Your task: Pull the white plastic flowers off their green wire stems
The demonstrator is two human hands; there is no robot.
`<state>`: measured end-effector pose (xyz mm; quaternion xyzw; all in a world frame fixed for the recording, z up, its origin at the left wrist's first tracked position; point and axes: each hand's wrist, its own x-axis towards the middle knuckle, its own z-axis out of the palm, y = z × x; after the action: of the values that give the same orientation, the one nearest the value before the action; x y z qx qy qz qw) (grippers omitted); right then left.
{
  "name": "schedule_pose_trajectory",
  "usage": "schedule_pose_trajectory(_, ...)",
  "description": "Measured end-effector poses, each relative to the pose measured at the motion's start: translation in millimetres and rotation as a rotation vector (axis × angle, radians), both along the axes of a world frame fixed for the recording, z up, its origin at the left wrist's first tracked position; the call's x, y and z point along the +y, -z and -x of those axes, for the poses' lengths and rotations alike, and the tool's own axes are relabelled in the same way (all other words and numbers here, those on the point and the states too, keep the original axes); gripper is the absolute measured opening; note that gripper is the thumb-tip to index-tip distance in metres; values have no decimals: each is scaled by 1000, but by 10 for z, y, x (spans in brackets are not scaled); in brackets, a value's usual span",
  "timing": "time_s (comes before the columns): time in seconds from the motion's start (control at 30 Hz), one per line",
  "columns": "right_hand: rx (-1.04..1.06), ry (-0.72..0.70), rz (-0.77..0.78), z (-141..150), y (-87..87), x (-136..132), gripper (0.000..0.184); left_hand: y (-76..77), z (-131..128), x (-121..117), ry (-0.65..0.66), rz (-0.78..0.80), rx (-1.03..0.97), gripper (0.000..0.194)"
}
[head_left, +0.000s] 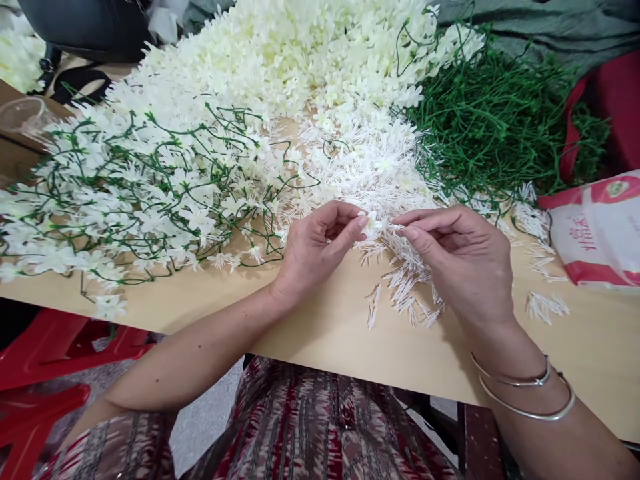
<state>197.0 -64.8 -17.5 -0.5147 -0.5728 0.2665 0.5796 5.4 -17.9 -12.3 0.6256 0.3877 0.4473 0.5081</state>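
Over the table's front part, my left hand (pixel 323 243) pinches a white artificial flower (pixel 371 224) between thumb and forefinger. My right hand (pixel 457 250) is closed just to its right, thumb and forefinger together on a small white piece whose exact shape is mostly hidden by the fingertips. Beneath and behind both hands spreads a heap of thin-stranded white plastic sprigs (pixel 370 173). To the left lie many white flowers fitted on green stems (pixel 175 180). Loose cream-white petals (pixel 300 53) are piled at the back.
A tangle of bare green stems (pixel 495 120) fills the back right, against a red bag (pixel 610 107). A red-and-white packet (pixel 595 227) lies at the right. At the far left are a clear plastic cup (pixel 27 117) and a black bag (pixel 90 27). Red stools (pixel 60 347) stand below the table.
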Motion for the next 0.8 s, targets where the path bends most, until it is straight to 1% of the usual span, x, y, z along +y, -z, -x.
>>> schedule_pose_trajectory(0.1, 46, -25, -12, 28, 12, -1, 16, 7, 2, 1, 21, 56, -28, 22)
schedule_pose_trajectory(0.27, 24, 55, -141, 145, -64, -43, 22, 12, -11, -21, 62, 159, -80, 29)
schedule_pose_trajectory(0.37, -22, 74, -192, 199, -99, -77, 21, 11, -31, -41, 86, 192, -131, 33)
schedule_pose_trajectory(0.57, -243, 119, -155, 157, 3, -101, 16, 28, -58, -60, 154, 225, -136, 31)
schedule_pose_trajectory(0.67, -363, 131, -144, 147, 24, -111, 15, 47, -61, -63, 164, 239, -144, 30)
schedule_pose_trajectory(0.73, -441, 137, -167, 163, 6, -117, 16, 58, -63, -67, 160, 230, -143, 30)
schedule_pose_trajectory(0.8, -494, 141, -225, 188, -23, -120, 18, 61, -65, -74, 156, 201, -136, 30)
